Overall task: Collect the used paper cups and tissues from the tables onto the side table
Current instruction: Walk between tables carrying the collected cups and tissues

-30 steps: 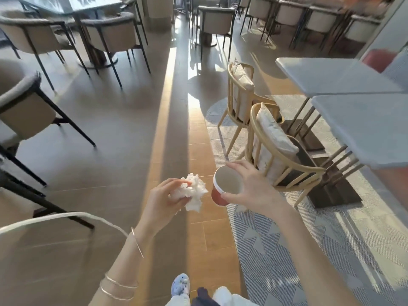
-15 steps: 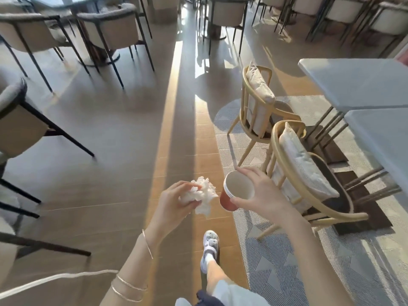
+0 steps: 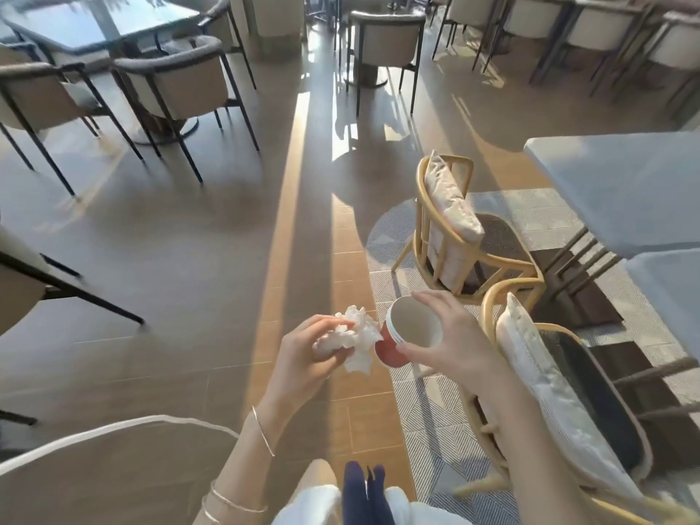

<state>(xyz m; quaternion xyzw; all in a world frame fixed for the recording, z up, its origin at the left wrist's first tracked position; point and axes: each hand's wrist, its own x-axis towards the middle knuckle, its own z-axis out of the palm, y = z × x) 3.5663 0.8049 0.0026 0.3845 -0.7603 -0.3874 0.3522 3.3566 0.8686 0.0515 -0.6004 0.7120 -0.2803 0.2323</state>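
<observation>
A crumpled white tissue [image 3: 354, 337] sits in my left hand [image 3: 303, 358], whose fingers curl round it. Right beside it, my right hand [image 3: 454, 335] grips a red paper cup [image 3: 407, 337] with a white rim by its upper edge; the cup tilts toward the tissue and looks empty inside. Both hands hover at waist height over the wooden floor strip, close together, the tissue almost touching the cup's side.
Two rattan chairs with cushions [image 3: 450, 221] [image 3: 560, 395] stand to the right on a patterned rug, tucked to grey tables [image 3: 621, 183]. Dark-legged upholstered chairs [image 3: 178, 85] and a table [image 3: 87, 24] are at the far left. A sunlit aisle [image 3: 295, 206] runs ahead between them.
I have walked forward along the aisle; the rattan chairs have slid nearer and to my right. Both hands keep the same hold on tissue and cup.
</observation>
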